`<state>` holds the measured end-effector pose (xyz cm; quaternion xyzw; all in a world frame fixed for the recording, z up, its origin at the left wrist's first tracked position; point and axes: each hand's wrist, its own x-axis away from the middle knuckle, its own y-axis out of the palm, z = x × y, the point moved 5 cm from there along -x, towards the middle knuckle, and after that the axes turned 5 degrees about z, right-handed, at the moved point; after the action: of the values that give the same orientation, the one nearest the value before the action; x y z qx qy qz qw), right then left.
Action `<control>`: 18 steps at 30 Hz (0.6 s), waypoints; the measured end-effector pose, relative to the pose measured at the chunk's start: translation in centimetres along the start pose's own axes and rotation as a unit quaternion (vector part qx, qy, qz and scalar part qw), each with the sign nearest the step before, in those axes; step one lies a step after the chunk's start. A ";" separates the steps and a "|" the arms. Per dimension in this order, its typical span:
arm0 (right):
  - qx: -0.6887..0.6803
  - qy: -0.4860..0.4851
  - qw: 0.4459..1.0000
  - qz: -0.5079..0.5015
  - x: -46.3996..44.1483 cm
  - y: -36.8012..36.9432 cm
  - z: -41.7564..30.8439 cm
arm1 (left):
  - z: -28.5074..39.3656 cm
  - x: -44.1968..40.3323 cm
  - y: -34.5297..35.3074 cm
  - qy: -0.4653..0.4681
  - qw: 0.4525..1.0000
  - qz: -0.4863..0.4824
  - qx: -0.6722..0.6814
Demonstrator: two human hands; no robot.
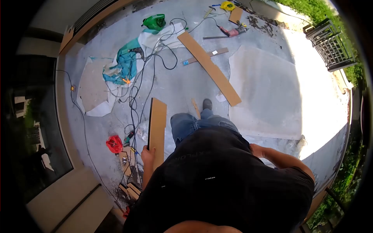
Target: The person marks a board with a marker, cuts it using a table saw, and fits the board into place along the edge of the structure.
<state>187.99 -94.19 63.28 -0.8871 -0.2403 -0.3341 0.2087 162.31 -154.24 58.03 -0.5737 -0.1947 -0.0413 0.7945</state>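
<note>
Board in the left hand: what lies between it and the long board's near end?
Right of the held board, the head view shows a wooden strip, a shoe and a pale scrap.

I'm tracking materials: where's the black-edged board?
In the head view, the black-edged board is left of centre, in the left hand, right of the cables.

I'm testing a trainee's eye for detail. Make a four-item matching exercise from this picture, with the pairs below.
1 Left hand
2 Right hand
3 Loose board
4 Jeans

A Blue
B Lying across a narrower strip
C Gripping a plank
D At the waist

Pairs: 1-C, 2-D, 3-B, 4-A
</note>
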 end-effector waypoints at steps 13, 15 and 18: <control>-0.001 -0.049 0.998 0.030 -29.2 -34.7 -15.8 | 36.9 -47.6 -10.2 0.087 0.996 0.021 0.030; -0.157 0.054 0.980 0.107 -30.7 -38.1 -14.5 | 45.6 -54.7 -13.1 0.139 0.987 -0.005 0.079; -0.046 -0.013 0.988 0.147 -32.5 -49.6 -23.5 | 57.4 -64.8 -15.3 0.215 0.974 -0.004 0.068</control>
<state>126.91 -76.45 67.36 -0.9258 -0.0945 -0.2991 0.2109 83.22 -116.36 63.88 -0.4957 -0.0239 -0.1535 0.8545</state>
